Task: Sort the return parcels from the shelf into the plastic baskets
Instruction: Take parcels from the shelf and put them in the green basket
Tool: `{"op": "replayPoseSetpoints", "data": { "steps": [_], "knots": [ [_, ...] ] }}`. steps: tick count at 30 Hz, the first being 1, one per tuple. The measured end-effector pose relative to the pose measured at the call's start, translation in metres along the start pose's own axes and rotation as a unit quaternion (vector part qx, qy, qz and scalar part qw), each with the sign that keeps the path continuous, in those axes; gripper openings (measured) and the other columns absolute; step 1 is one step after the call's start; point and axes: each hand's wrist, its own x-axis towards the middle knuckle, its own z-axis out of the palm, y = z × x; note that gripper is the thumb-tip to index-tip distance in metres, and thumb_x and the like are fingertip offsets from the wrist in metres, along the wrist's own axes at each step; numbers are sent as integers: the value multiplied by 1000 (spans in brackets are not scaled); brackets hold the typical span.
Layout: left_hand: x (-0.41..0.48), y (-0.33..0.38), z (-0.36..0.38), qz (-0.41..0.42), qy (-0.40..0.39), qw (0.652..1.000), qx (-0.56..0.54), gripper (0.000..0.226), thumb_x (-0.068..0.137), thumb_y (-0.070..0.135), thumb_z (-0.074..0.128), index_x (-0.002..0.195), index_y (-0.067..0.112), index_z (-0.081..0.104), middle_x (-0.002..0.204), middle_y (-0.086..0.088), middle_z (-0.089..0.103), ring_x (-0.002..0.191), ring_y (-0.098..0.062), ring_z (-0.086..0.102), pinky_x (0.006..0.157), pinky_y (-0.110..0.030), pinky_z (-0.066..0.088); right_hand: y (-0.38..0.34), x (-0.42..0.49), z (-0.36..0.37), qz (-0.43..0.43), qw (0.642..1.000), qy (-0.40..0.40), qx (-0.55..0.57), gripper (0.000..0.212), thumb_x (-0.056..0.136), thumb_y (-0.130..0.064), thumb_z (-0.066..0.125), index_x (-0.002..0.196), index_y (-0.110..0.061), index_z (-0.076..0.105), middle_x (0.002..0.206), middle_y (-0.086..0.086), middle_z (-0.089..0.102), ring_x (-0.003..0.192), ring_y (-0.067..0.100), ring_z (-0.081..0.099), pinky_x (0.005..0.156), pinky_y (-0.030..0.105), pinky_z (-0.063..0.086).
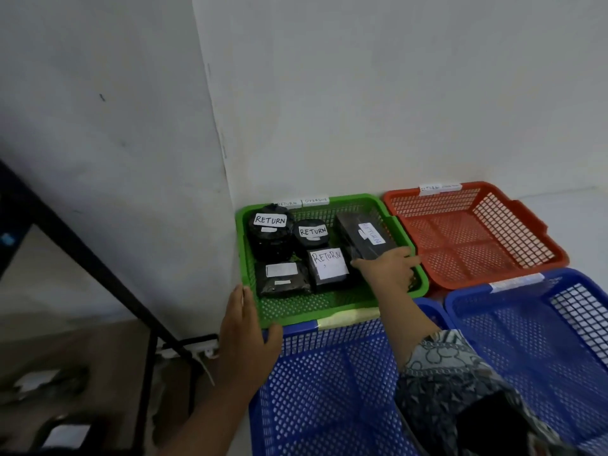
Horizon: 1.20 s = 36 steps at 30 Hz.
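Note:
A green basket [332,307] in the wall corner holds several black-wrapped parcels with white RETURN labels. Two round parcels [270,235] [312,232] stand at its back. A flat parcel [282,278] and a square labelled parcel [329,268] lie in front. A long black box [363,236] lies at the basket's right side. My right hand [388,268] reaches into the basket and grips the near end of that long box. My left hand [245,334] holds the basket's near left corner, thumb over the rim.
An orange basket [473,238] sits right of the green one. Two blue baskets [329,390] [539,327] are in front. A black metal shelf frame [98,268] slants at left, with blurred parcels on the floor below it.

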Motion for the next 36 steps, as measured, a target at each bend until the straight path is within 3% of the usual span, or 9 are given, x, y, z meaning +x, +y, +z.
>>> {"op": "replayPoseSetpoints", "data": {
  "steps": [3,8,12,19,27,32,36],
  "knots": [
    [1,0,0,2,10,1000,9,88,77,55,26,149,6,10,156,-12,11,142,-25,18,115,-40,22,-5,5,8,20,1000,-1,-1,106,64,-42,85,136,-1,19,139,24,22,121,40,41,84,43,48],
    [-1,1,-1,5,17,1000,13,89,76,56,24,149,7,11,157,-8,11,142,-22,17,113,-31,17,-11,11,17,41,998,-20,36,105,69,-43,81,140,-1,16,143,24,17,126,40,34,89,47,47],
    [0,2,0,4,16,1000,19,88,76,55,24,149,8,10,157,-7,10,142,-21,16,114,-32,17,-4,12,20,20,999,-47,13,86,82,-38,66,143,0,18,146,22,17,129,40,29,95,48,42],
    [-1,5,-1,1,17,1000,20,89,75,55,23,149,7,10,157,-8,11,142,-21,15,114,-33,16,9,15,17,4,993,-63,96,58,85,-24,62,133,-2,38,137,21,26,109,40,50,90,43,49],
    [-1,7,-5,2,4,998,57,88,77,53,22,148,3,12,156,-12,14,141,-25,20,115,-39,22,9,12,1,-17,991,-108,77,62,85,-21,64,135,-3,32,141,21,23,112,39,49,84,34,44],
    [-1,21,-24,-11,-34,989,145,85,78,51,24,148,3,13,155,-16,15,142,-29,16,112,-42,25,11,-8,-24,-140,984,-114,-12,65,87,-30,60,140,-5,30,140,18,27,121,35,42,96,39,42],
    [-15,32,-49,30,-30,987,154,79,77,49,26,143,5,28,147,-16,32,134,-30,32,103,-46,39,3,-35,-57,-252,960,-111,-51,65,90,-32,57,143,-7,29,144,16,28,129,32,37,102,37,37]
  ]
}}
